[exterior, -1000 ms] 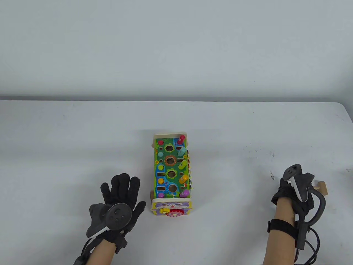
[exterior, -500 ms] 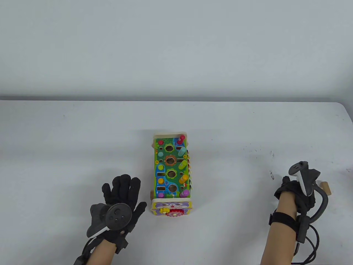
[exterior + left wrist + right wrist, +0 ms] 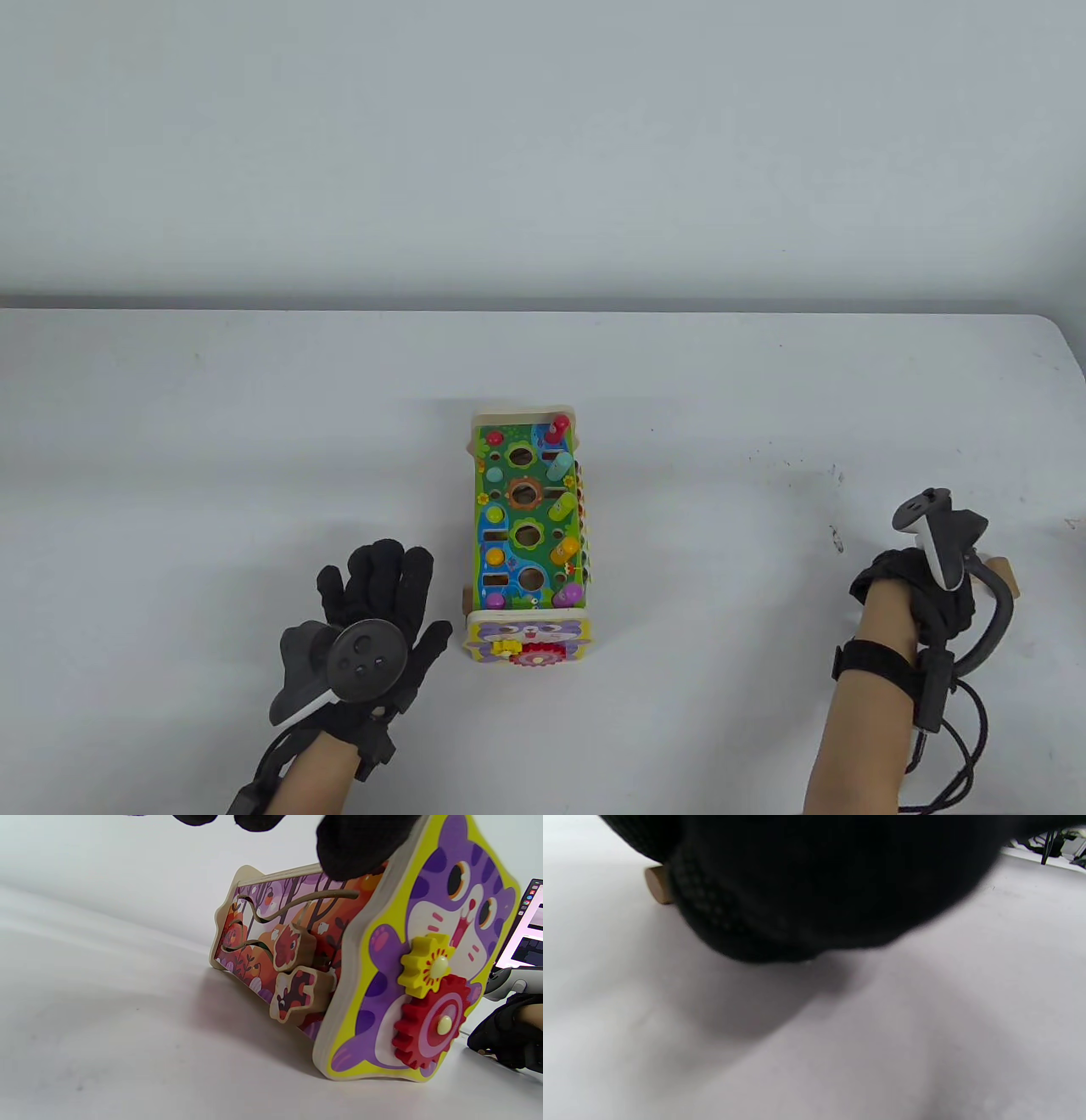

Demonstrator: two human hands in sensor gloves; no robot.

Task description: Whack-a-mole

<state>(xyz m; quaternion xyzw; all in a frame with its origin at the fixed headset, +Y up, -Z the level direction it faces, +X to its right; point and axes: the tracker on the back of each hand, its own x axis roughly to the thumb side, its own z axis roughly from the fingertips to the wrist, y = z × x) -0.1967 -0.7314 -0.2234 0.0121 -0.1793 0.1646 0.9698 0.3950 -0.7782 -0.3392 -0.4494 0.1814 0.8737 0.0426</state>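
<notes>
One painted wooden toy box (image 3: 528, 535) is sitting mid-table, left hand (image 3: 373, 603) lying spread at its eight o'clock, right hand (image 3: 912, 586) curling around one wooden mallet (image 3: 999, 575).

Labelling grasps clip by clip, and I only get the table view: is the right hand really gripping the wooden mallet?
Observer: It seems so. In the right wrist view the right hand is curled closed, and only the round wooden end of the mallet pokes out beside the glove.
Operator: What's on the side of the toy that faces the left hand?
Observer: The left wrist view shows a winding slot there, with two animal-shaped sliders.
</notes>
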